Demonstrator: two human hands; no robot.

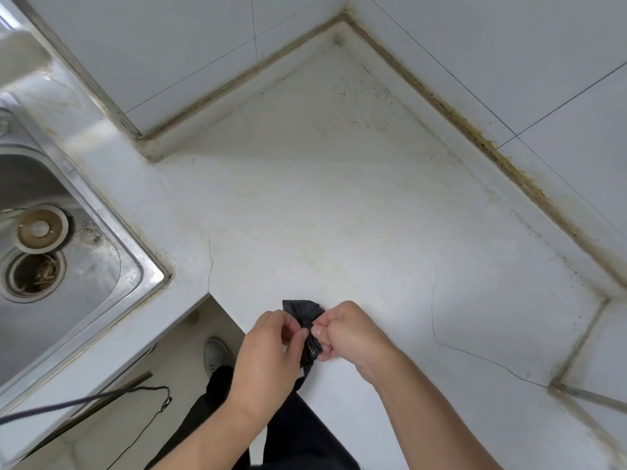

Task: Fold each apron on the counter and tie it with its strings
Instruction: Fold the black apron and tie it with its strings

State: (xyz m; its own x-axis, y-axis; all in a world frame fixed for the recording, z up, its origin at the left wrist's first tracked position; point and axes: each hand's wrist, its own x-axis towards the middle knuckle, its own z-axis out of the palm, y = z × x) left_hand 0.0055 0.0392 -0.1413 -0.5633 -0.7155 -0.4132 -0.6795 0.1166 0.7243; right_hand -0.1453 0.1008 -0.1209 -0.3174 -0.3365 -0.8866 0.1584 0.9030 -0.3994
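Together, left hand (pixel 271 351) and right hand (pixel 349 330) pinch the bunched black apron (pixel 303 312) above the counter (pixel 339 215).

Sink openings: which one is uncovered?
The nearer, lower one, dark and open with debris inside. The other sits just beyond it, capped by a round strainer plug.

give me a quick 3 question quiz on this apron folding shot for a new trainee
1. True or false: both hands grip the black apron bundle.
2. Which lies on the person's left of the counter? A) a stove B) a steel sink C) a fridge
3. Fill in: the bundle sits near the counter's ____ edge.

Key
1. True: the left hand and right hand both pinch it between curled fingers.
2. B
3. Front, closest to the person.
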